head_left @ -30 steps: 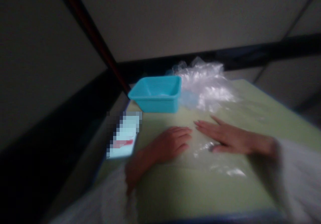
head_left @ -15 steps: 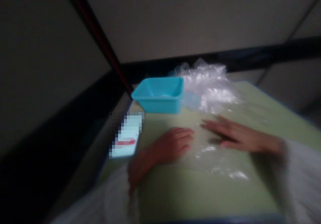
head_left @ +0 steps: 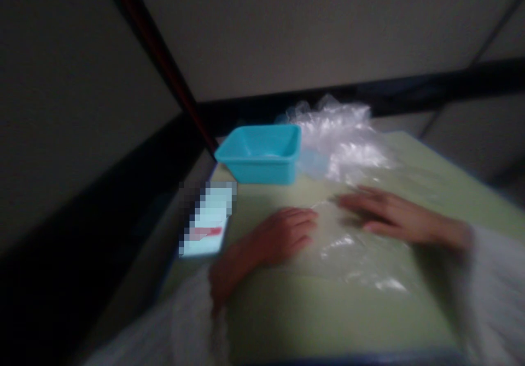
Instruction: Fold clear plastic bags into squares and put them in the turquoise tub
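Observation:
A clear, shiny plastic bag [head_left: 348, 245] lies flat on the green tabletop [head_left: 295, 317]. My left hand [head_left: 287, 234] rests palm down on the bag's left part, its fingers slightly bent and a little apart, holding nothing. Over the bag's right side is my right hand [head_left: 385, 213], with fingers stretched toward the left and the thumb apart from them. It holds nothing; whether its fingertips touch the plastic is too blurred to tell.
Beyond my left hand stands a turquoise plastic basket [head_left: 266, 172]. A crumpled heap of clear plastic bags [head_left: 344, 141] is right beside it. At the table's left edge lies a lit, partly pixelated phone [head_left: 209, 224]. A wall rises behind the table.
My right hand has shifted slightly to the right over the bag. My left hand, the basket and the heap of bags look the same.

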`<state>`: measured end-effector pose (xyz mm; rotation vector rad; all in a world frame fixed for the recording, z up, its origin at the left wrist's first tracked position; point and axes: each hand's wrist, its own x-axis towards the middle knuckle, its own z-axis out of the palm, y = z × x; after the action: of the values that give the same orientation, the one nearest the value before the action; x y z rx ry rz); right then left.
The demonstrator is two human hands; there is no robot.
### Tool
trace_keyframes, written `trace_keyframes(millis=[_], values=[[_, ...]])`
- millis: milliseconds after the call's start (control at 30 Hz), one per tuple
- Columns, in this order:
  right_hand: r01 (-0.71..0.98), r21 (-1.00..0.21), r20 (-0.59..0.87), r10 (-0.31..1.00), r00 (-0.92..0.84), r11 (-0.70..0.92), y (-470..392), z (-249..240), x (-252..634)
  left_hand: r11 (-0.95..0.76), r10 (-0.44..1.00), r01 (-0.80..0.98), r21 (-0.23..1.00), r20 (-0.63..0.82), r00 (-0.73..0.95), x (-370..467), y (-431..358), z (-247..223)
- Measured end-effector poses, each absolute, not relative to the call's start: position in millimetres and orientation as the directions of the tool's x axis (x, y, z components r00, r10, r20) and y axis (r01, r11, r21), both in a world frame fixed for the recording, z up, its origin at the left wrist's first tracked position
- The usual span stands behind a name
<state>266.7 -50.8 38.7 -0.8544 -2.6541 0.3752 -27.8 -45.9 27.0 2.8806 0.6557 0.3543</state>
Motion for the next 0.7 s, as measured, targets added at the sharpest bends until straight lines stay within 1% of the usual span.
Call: trace_keyframes(millis=[133,333,567,700], values=[[0.52,-0.329,0.253,0.604,-0.755,0.788,-50,42,270,-0.895,0.433,0.388,0.222,0.214,0.876,-27,-46,27],[0.536,-0.304,0.255,0.61,-0.75,0.787,-52,49,273,-0.918,0.384,0.326,0.225,0.302,0.872,-26,-49,28],[0.559,-0.265,0.215,0.613,-0.76,0.786,-53,48,273,-0.926,0.374,0.332,0.181,0.309,0.875,-27,-54,29],[0.561,-0.243,0.201,0.607,-0.769,0.791,-53,48,271,-0.949,0.315,0.286,0.136,0.329,0.89,-22,-59,35]])
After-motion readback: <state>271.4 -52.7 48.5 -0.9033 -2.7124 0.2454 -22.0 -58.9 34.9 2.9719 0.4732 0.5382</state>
